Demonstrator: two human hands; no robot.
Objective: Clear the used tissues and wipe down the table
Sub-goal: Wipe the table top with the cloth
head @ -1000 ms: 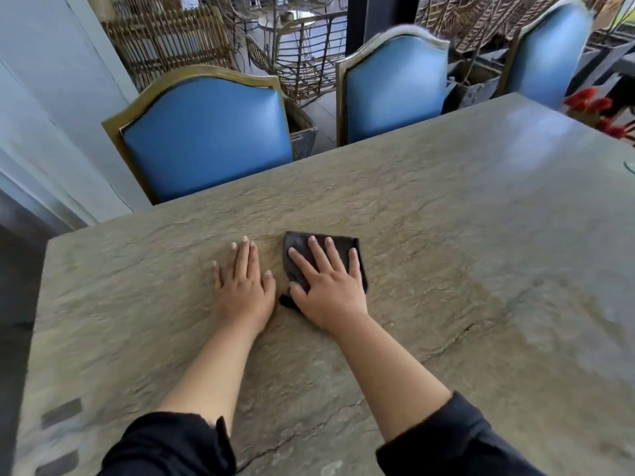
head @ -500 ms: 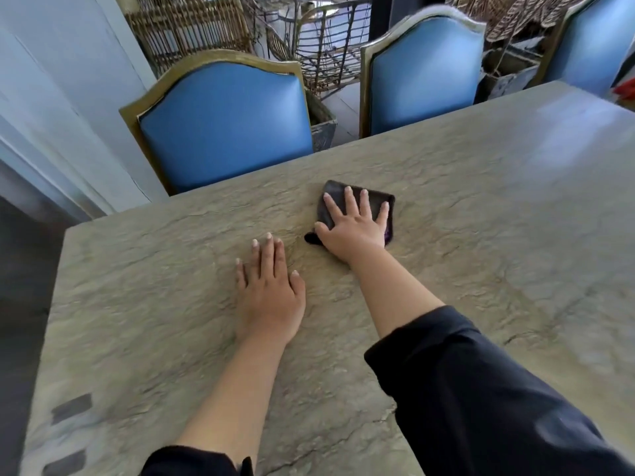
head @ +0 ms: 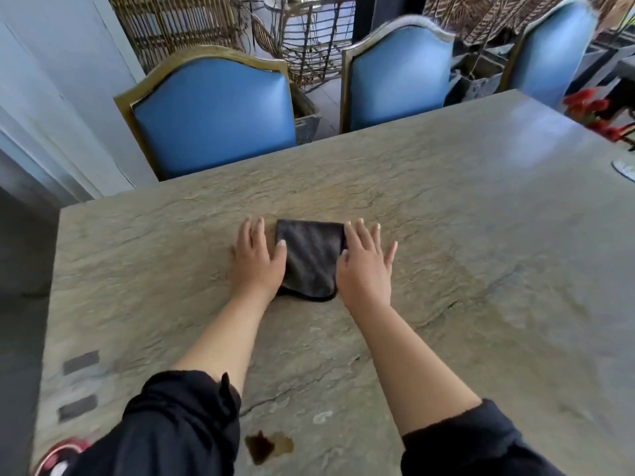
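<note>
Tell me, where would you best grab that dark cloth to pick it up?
Probably at the near rounded edge of the dark cloth, coming from above. It lies folded flat on the table, and that edge sits bare between the left hand and right hand.

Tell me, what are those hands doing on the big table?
A person is wiping a stone table with a dark cloth. The cloth lies flat between the hands. The left hand and right hand are flat beside it, each touching an edge. A brown spill near the person is not yet wiped.
</note>
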